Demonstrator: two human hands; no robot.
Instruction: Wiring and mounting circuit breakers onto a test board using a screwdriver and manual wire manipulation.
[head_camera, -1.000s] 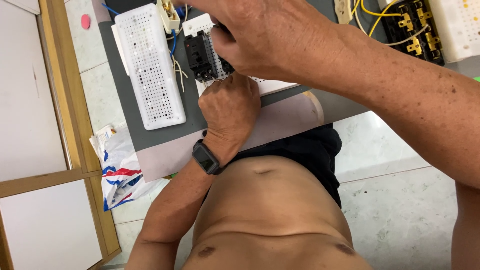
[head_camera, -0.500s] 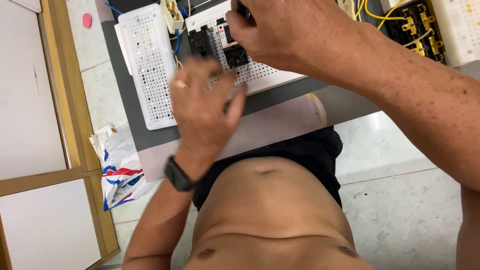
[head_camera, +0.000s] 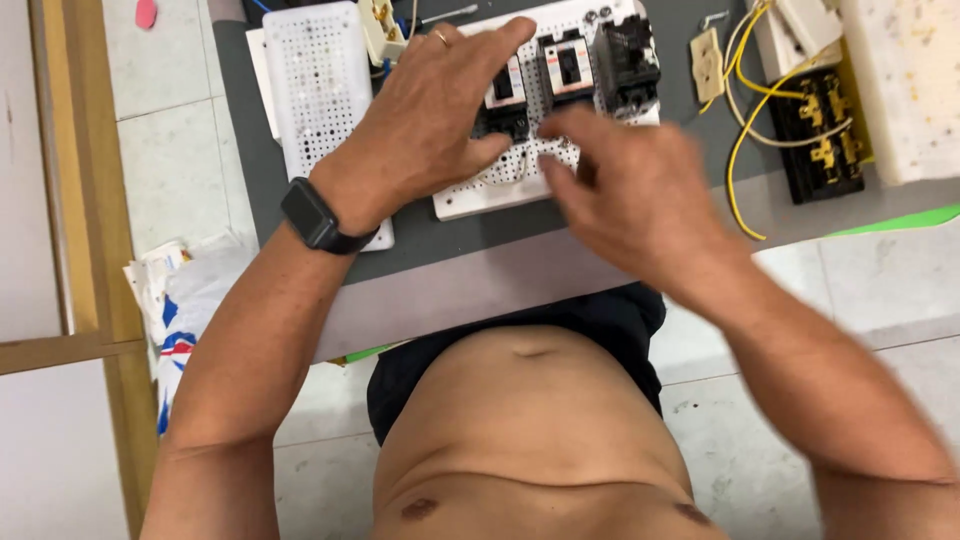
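A white perforated board (head_camera: 462, 203) lies on a grey mat (head_camera: 480, 245) and carries three black and white circuit breakers (head_camera: 568, 66) in a row. My left hand (head_camera: 430, 120), with a ring and a black wrist watch (head_camera: 316, 216), lies spread over the board's left part. Its fingers cover the leftmost breaker (head_camera: 504, 90) and its thumb rests on the board. My right hand (head_camera: 630, 190) is blurred, fingers apart, and hovers over the board's front right corner with nothing in it.
A second white perforated board (head_camera: 318, 80) lies to the left. A beige socket (head_camera: 708, 62), a black terminal block with yellow wires (head_camera: 820, 135) and a white foam block (head_camera: 900, 80) sit at the right. A crumpled plastic bag (head_camera: 180, 300) lies on the tiled floor beside a wooden frame (head_camera: 85, 200).
My left hand rose from the table's front edge onto the board and breakers. My right hand left the breakers and came down toward the board's front right corner.
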